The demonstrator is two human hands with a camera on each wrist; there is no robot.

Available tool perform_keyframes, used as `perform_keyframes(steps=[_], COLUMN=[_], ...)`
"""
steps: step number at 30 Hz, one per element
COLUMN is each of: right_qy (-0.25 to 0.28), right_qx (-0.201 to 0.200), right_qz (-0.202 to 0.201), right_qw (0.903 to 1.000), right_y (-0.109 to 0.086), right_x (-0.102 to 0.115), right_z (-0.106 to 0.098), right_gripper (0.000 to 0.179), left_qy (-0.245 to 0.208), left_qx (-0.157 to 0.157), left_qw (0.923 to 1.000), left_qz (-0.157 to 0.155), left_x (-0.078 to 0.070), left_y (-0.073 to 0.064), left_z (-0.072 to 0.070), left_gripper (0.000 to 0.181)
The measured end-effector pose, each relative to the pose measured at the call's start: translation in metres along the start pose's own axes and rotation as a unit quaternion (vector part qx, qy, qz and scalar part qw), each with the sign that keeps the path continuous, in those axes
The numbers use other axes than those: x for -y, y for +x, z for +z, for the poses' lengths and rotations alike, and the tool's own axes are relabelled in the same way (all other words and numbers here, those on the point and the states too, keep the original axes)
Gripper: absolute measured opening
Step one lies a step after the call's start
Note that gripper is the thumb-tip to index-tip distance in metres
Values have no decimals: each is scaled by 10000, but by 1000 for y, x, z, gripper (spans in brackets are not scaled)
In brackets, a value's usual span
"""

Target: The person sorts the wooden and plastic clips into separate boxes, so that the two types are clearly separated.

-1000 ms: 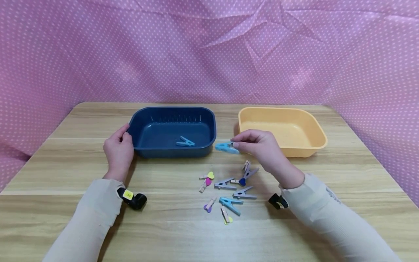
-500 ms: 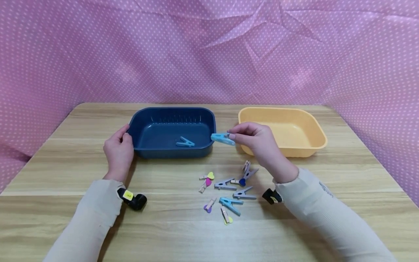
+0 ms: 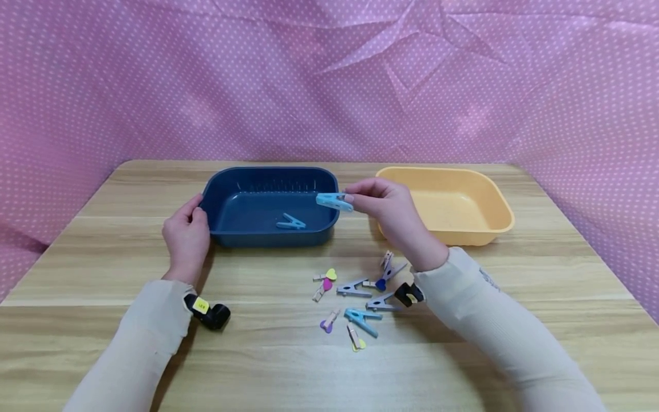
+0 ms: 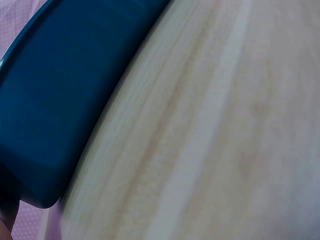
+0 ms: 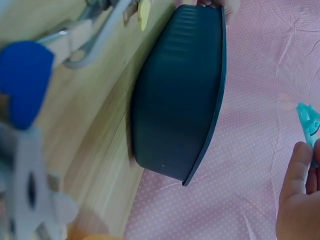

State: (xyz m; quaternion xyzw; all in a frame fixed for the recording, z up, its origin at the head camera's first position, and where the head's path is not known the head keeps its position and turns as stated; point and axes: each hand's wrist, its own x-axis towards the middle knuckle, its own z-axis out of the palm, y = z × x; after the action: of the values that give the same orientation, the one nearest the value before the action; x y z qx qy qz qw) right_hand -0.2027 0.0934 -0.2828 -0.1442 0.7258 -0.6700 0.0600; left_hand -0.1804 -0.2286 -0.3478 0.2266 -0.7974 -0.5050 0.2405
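My right hand (image 3: 389, 209) pinches a light blue plastic clothespin (image 3: 333, 201) between thumb and fingertips. The clothespin overlaps the right rim of the dark blue basin (image 3: 273, 239) in the head view; the right wrist view shows this clothespin (image 5: 308, 120) raised well above the table. At the basin's left end, my left hand (image 3: 186, 240) grips the rim, its fingertips partly hidden. Another light blue clothespin (image 3: 291, 221) lies inside the basin. Nearer me on the table are a third light blue clothespin (image 3: 363, 320), several grey clothespins (image 3: 354, 288) and small wooden clothespins with coloured hearts (image 3: 329, 320).
A yellow basin (image 3: 473, 236) stands to the right of the blue one, partly behind my right hand. The wooden table (image 3: 257, 366) ends at a pink dotted cloth (image 3: 329, 86) behind both basins.
My right hand has moved left and up with the light blue clothespin, from between the basins to the blue basin's right rim. The left hand has stayed in place.
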Motion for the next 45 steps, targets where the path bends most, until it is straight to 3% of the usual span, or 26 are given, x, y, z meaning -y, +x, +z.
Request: perform_keyframes(steps=[9,30,45], right_qy=[310,-116,186], right_qx=[-96,-230,-332], right_qz=[-90,146,262], right_qw=[9994,9996,9989], right_y=[18,50,52], right_x=[0,-6,-12], right_z=[15,33,26], right_gripper=[16,18,25], left_qy=[-128,-118,-234], left_qx=[18,182,39], left_qw=[9999,9995,9997], left_qz=[-89,-251,-84], left_x=[-1,-3,0], left_y=[1,0,-2], left_z=[-1,-4,0], left_gripper=[38,39,38])
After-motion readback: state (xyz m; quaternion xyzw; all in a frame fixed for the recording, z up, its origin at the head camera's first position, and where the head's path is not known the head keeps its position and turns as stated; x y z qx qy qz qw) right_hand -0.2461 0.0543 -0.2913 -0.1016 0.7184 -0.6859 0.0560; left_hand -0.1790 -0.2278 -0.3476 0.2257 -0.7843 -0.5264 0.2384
